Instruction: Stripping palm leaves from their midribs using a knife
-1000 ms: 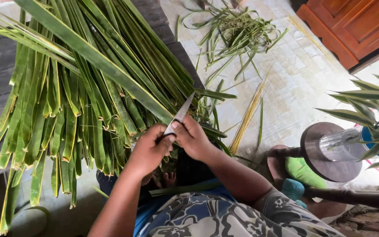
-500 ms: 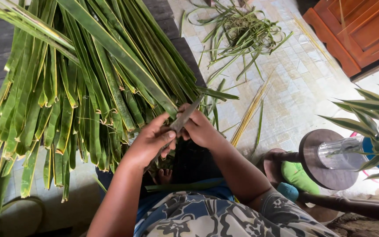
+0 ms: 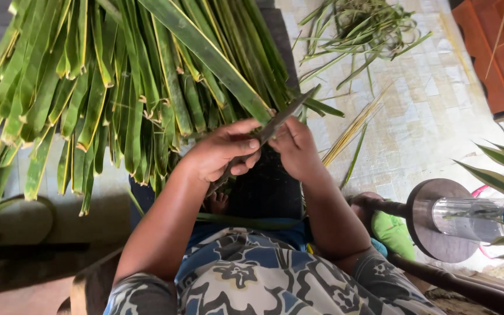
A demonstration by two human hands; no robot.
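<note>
Fingers of the left hand [image 3: 224, 153] curl tight around the knife [image 3: 275, 123] at frame centre; the right hand [image 3: 296, 147] pinches the long green leaf [image 3: 217, 61] against its blade. Leaf bundle [image 3: 88, 87] fills upper left.

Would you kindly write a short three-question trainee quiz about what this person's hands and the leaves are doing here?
1. True or false: the long green palm leaf runs down to the left hand.
2. What does the right hand grip? A a grey metal knife blade, B a brush, C a cup.
3. Fill in: the cut green leaf scraps lie on the pale tiled ____.

Key: 1 true; 2 A, the grey metal knife blade; 3 floor.
</note>
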